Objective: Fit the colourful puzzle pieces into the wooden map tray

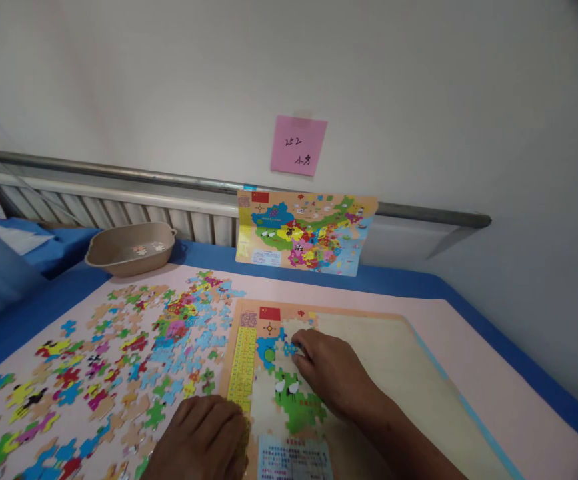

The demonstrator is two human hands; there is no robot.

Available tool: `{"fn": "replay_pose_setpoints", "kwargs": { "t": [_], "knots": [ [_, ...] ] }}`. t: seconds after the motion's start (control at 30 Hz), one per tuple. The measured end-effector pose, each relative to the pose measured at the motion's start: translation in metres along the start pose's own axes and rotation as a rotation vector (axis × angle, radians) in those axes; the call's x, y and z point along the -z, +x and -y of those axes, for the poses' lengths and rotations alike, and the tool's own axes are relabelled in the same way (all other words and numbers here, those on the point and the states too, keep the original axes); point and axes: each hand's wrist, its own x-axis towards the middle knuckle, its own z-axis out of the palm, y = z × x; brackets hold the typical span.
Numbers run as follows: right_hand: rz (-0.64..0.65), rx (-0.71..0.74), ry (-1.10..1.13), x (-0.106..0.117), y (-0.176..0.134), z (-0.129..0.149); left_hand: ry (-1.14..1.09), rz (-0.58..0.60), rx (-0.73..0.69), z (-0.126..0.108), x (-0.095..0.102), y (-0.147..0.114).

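Note:
A jigsaw puzzle board [369, 373] lies before me, partly filled with map pieces along its left side. My right hand [331, 367] is over it, thumb and fingers pinched at a blue puzzle piece [291, 348] beside other blue pieces; the fingers partly cover it. Just below is a joined green section [299, 403] with white birds. My left hand [201, 437] rests at the board's lower left edge, next to the yellow strip [243, 360]. Its fingers are curled together, and whatever lies under them is hidden.
Many loose puzzle pieces [119, 360] spread over the pink sheet on the left. A beige basin [131, 253] with a few pieces stands at the back left. A printed map picture [306, 233] leans at the rail [433, 215], below a pink note [299, 145].

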Motion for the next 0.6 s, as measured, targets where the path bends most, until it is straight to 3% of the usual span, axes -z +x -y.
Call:
{"fn": "replay_pose_setpoints", "kwargs": {
  "t": [0.37,0.5,0.6],
  "knots": [
    [-0.048,0.028,0.117,0.009,-0.002,-0.007,-0.041,0.028,0.023,-0.003,0.004,0.0],
    [-0.094,-0.027,0.52,0.014,0.001,-0.015,-0.046,0.023,0.025,-0.002,0.005,0.001],
    [-0.011,-0.123,0.886,0.015,0.003,-0.017,-0.05,0.036,0.028,-0.002,0.005,0.001]
  ]
}}
